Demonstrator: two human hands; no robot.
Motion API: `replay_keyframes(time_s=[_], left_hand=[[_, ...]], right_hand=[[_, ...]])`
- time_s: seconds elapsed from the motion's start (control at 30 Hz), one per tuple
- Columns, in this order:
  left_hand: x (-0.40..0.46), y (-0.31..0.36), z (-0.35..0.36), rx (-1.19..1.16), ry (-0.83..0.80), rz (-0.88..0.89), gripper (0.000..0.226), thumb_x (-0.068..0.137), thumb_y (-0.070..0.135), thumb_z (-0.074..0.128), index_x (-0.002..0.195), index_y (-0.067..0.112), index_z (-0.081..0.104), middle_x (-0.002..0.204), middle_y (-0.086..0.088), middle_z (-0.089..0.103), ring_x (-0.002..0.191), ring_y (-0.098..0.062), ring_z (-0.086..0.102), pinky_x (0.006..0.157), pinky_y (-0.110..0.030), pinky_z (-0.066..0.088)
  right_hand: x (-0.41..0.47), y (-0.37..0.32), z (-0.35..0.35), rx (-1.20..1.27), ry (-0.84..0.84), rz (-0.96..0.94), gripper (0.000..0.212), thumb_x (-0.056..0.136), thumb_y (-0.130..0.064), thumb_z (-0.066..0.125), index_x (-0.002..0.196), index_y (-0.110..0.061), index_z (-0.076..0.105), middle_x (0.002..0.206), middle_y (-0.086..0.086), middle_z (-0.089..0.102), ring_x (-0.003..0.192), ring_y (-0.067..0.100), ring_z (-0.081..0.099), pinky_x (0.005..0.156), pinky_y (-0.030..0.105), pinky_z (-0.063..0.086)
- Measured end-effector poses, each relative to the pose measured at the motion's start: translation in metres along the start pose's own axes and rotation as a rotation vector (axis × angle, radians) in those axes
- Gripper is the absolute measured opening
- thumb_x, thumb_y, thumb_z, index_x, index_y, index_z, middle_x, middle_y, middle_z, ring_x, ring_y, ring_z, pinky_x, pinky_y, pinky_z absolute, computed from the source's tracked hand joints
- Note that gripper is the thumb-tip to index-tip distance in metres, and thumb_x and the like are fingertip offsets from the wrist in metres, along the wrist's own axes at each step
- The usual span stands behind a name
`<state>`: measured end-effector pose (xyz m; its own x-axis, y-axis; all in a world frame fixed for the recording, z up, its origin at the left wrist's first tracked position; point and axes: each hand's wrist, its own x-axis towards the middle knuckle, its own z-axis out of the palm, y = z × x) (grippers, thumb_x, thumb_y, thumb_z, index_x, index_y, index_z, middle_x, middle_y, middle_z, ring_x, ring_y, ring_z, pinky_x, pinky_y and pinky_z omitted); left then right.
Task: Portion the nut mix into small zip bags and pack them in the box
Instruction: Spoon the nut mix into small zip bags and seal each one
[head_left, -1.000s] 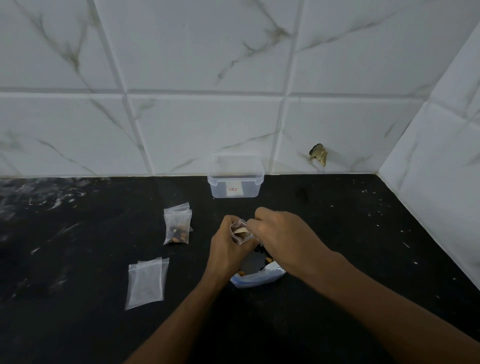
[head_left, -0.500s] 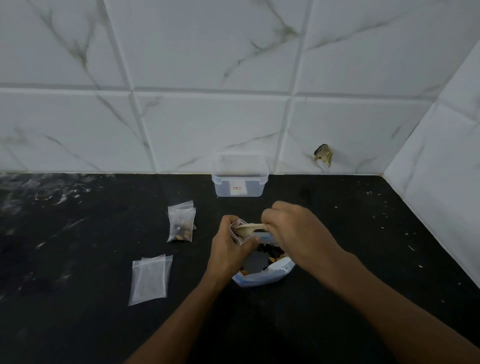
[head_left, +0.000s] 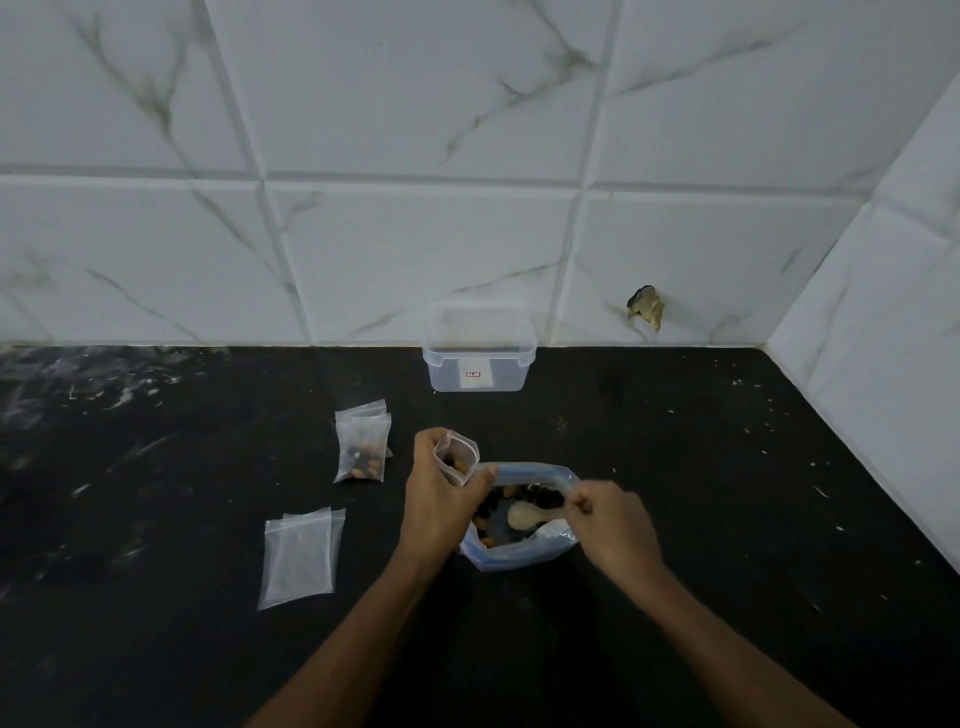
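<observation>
My left hand (head_left: 439, 499) grips a small zip bag (head_left: 457, 460) held open, with a few nuts inside. Beside it stands the big nut mix bag (head_left: 519, 553), open on the black counter. My right hand (head_left: 610, 530) holds a pale spoon (head_left: 527, 516) whose bowl lies down among the nuts in the big bag. Filled small bags (head_left: 362, 447) lie to the left. A stack of empty zip bags (head_left: 298, 556) lies nearer me on the left. The clear plastic box (head_left: 478, 349) stands open against the back wall.
The black counter (head_left: 727, 467) runs to white marble tiles at the back and a tiled wall on the right. A chipped hole (head_left: 647, 306) marks the back tile. White specks are scattered over the counter.
My right hand has moved the spoon from the small bag's mouth down into the big nut mix bag. The left hand keeps holding the small bag open.
</observation>
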<state>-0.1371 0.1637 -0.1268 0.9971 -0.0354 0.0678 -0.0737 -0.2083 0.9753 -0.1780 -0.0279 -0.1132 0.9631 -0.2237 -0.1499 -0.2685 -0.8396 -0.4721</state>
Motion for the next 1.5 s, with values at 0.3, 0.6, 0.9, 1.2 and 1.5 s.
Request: replay_keyframes(time_s=[0.3, 0.6, 0.9, 1.2, 1.5], left_hand=[[-0.002, 0.005, 0.006, 0.014, 0.017, -0.006, 0.05, 0.081, 0.017, 0.078, 0.107, 0.032, 0.037, 0.096, 0.001, 0.058, 0.08, -0.002, 0.061, 0.068, -0.019, 0.053], [-0.006, 0.021, 0.013, 0.009, -0.018, 0.103, 0.059, 0.078, 0.026, 0.075, 0.109, 0.048, 0.031, 0.1, -0.004, 0.061, 0.088, -0.016, 0.065, 0.075, -0.031, 0.057], [-0.009, 0.039, -0.005, -0.182, -0.166, 0.001, 0.045, 0.087, 0.013, 0.07, 0.124, 0.025, 0.049, 0.111, -0.001, 0.065, 0.102, -0.012, 0.067, 0.083, -0.032, 0.059], [-0.002, 0.046, -0.018, -0.293, -0.093, -0.023, 0.013, 0.096, 0.012, 0.057, 0.093, 0.011, 0.069, 0.087, -0.009, 0.072, 0.084, -0.023, 0.068, 0.081, -0.039, 0.057], [0.001, 0.053, -0.017, -0.276, -0.065, 0.012, 0.014, 0.095, 0.009, 0.059, 0.086, 0.006, 0.068, 0.084, -0.021, 0.071, 0.077, -0.023, 0.068, 0.071, -0.035, 0.059]], right_hand=[[-0.015, 0.0, 0.02, -0.19, 0.186, -0.113, 0.019, 0.092, -0.036, 0.057, 0.108, -0.029, 0.062, 0.102, -0.01, 0.058, 0.094, 0.005, 0.051, 0.082, 0.023, 0.047], [-0.012, -0.069, -0.009, 0.355, -0.06, -0.219, 0.036, 0.087, -0.043, 0.065, 0.119, -0.028, 0.058, 0.11, -0.012, 0.061, 0.099, 0.001, 0.057, 0.084, 0.019, 0.048], [0.005, -0.066, -0.03, 0.429, 0.119, -0.391, 0.012, 0.093, -0.016, 0.06, 0.09, -0.017, 0.071, 0.08, -0.009, 0.068, 0.077, 0.0, 0.063, 0.067, 0.011, 0.048], [0.014, -0.06, -0.048, 0.491, 0.025, -0.459, 0.009, 0.09, -0.011, 0.065, 0.092, -0.018, 0.07, 0.082, -0.009, 0.069, 0.078, 0.001, 0.066, 0.07, 0.015, 0.053], [0.013, -0.06, -0.054, 0.478, 0.006, -0.438, 0.008, 0.089, -0.011, 0.065, 0.088, -0.017, 0.069, 0.079, -0.007, 0.067, 0.072, -0.003, 0.062, 0.066, 0.014, 0.049]])
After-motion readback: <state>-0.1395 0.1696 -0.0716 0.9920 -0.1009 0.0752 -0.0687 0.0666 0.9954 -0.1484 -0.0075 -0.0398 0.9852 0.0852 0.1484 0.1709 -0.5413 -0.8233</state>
